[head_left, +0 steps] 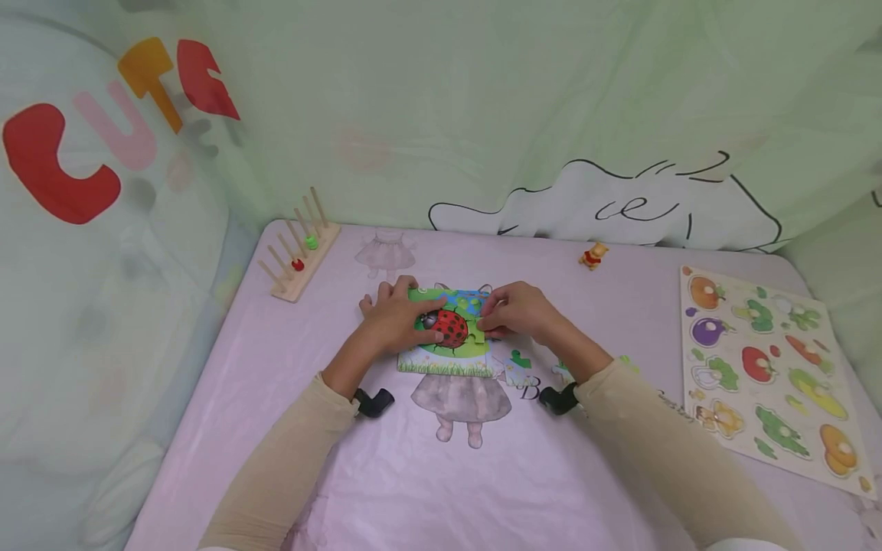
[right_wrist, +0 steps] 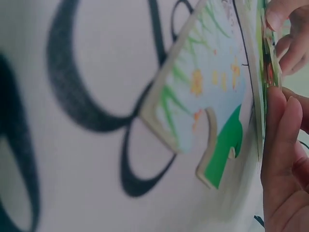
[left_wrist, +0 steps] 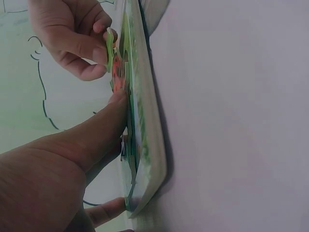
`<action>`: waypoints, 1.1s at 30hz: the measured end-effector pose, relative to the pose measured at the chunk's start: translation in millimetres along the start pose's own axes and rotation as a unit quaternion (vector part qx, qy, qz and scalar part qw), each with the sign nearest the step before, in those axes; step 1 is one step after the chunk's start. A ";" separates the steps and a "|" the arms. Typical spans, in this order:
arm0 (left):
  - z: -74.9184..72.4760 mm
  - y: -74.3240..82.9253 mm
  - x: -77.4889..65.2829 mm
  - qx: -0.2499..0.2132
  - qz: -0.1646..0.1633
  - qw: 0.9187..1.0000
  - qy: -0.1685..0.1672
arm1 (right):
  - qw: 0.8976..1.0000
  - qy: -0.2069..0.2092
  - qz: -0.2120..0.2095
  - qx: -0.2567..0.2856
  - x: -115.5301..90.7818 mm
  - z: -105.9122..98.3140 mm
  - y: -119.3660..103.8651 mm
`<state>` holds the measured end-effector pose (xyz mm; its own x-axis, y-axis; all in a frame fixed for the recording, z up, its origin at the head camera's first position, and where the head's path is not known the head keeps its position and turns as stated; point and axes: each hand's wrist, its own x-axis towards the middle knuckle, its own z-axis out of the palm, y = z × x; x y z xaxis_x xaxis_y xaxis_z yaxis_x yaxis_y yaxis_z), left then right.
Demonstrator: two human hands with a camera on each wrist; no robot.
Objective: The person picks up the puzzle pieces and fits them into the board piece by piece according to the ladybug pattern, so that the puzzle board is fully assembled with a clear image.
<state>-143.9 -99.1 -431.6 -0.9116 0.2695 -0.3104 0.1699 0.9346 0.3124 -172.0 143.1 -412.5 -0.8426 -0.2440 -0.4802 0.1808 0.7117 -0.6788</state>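
Note:
A ladybug jigsaw puzzle (head_left: 441, 366) lies on the table in front of me, a red spotted ladybug in its middle. My left hand (head_left: 391, 320) rests over its left side, fingers spread at the far left edge and thumb on the ladybug. Between thumb and fingers, my right hand (head_left: 520, 312) pinches a green puzzle piece (head_left: 476, 331) at the ladybug's right side. In the left wrist view that puzzle piece (left_wrist: 109, 50) stands tilted above the board. A loose puzzle piece (right_wrist: 193, 96) with grass and flowers lies beside the board, under the right wrist.
More loose pieces (head_left: 562, 372) lie near the right forearm. On the right is a wooden vegetable puzzle board (head_left: 740, 398). A small bear figure (head_left: 593, 255) stands toward the back. A wooden peg rack (head_left: 303, 277) with red and green beads sits back left.

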 end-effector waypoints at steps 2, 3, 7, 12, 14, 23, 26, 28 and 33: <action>0.1 -0.2 0.1 0.002 0.000 1.000 0.001 | 1.000 0.006 -0.007 -0.005 0.2 0.0 0.0; 0.2 -0.2 0.0 0.002 -0.001 1.000 0.001 | 1.000 0.008 -0.010 -0.008 0.5 0.2 0.2; 0.7 0.0 0.3 0.004 -0.002 1.000 0.000 | 1.000 0.013 -0.019 -0.019 1.8 0.9 1.3; 0.7 0.3 0.7 0.007 -0.003 1.000 -0.001 | 0.999 0.013 -0.018 -0.026 2.2 1.6 1.7; 0.6 0.5 0.8 0.007 -0.002 1.000 -0.001 | 0.999 0.013 -0.017 -0.028 2.0 1.6 1.5; 0.2 0.8 0.8 0.003 0.001 1.000 0.002 | 0.999 0.019 -0.023 -0.044 1.8 1.8 -1.5; 0.5 0.5 1.0 0.003 0.001 1.000 0.002 | 0.998 0.021 -0.024 -0.049 2.0 2.1 -2.6; 0.2 0.6 1.2 0.001 0.000 1.000 0.002 | 0.998 0.021 -0.025 -0.052 2.3 2.5 -2.8; -3.4 2.6 0.7 -0.013 -0.007 1.000 -0.007 | 0.998 0.021 -0.029 -0.055 3.4 4.0 -1.8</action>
<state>-145.4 -97.3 -428.0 -0.9086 0.2594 -0.3272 0.1473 0.9324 0.3301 -173.2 138.3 -415.2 -0.8709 -0.2612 -0.4163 0.0762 0.7651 -0.6394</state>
